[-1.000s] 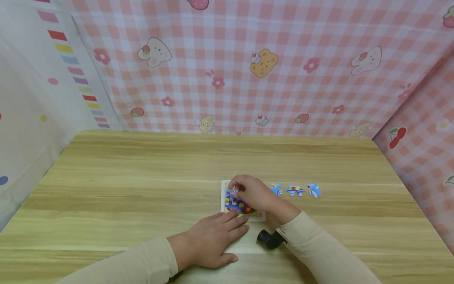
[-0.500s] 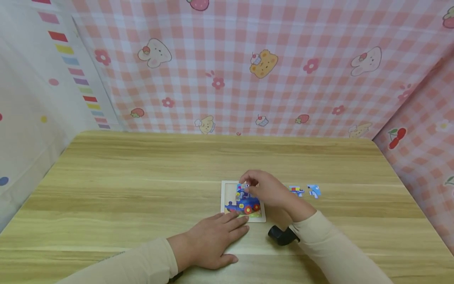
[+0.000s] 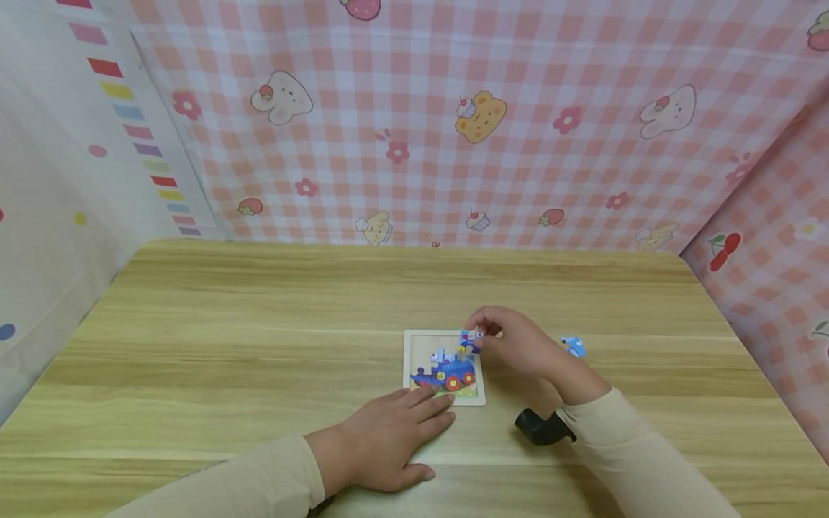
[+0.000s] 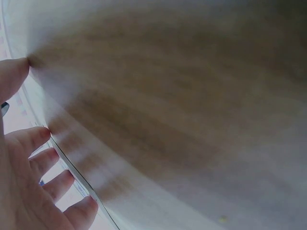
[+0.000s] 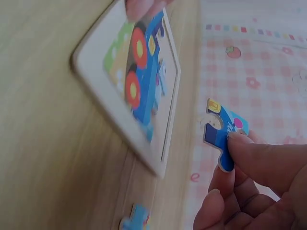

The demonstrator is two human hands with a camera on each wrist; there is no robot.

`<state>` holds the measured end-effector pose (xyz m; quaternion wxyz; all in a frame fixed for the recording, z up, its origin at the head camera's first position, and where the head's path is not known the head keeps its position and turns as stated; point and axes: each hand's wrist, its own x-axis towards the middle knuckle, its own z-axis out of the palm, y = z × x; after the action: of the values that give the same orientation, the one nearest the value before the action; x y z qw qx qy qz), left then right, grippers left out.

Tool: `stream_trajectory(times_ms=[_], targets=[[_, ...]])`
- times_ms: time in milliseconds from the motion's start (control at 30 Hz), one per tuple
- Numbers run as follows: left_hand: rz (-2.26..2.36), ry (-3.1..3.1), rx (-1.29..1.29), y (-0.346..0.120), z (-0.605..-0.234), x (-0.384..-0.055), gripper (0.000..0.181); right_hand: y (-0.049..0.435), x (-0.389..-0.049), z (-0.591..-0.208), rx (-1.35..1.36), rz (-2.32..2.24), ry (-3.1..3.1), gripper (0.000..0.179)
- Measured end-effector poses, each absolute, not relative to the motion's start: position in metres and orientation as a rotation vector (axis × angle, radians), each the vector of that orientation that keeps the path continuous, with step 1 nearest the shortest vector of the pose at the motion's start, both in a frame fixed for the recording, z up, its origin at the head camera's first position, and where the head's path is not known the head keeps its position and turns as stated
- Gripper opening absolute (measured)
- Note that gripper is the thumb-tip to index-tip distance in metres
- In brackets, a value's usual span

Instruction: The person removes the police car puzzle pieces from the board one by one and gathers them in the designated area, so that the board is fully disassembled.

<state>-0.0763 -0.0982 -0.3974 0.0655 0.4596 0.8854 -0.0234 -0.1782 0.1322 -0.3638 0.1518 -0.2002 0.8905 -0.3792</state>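
In the head view, a square wooden puzzle board (image 3: 407, 360) with a pale rim lies on the table, partly filled with a picture of a blue train (image 3: 447, 374) with red wheels. My left hand (image 3: 388, 439) rests flat, its fingers straight and the fingertips over the board's front rim; the left wrist view (image 4: 29, 187) has those fingers spread along the edge. Thumb and fingers of my right hand (image 3: 521, 342) pinch a blue puzzle piece (image 5: 223, 139) with a yellow patch and a pink dot. It is held over the board's far right corner.
Right of the board lies a loose light-blue puzzle piece (image 3: 573, 346), and my right hand and forearm overlap the area beside it. A black device (image 3: 544, 427) sticks out at my right wrist. A pink checked curtain (image 3: 414, 165) borders the table's far edge.
My right hand has moved right with the puzzle piece, from over the board's left part to its far right corner, uncovering more of the train picture. My left hand has stayed put.
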Motion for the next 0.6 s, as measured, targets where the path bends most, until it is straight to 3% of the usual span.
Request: stream_trajectory(times_ms=[600], targets=[[-0.053,2.669,1.388,-0.099,-0.398,-0.076,0.067,0.175,-0.177,-0.37,-0.68,-1.062,2.537,0.01]])
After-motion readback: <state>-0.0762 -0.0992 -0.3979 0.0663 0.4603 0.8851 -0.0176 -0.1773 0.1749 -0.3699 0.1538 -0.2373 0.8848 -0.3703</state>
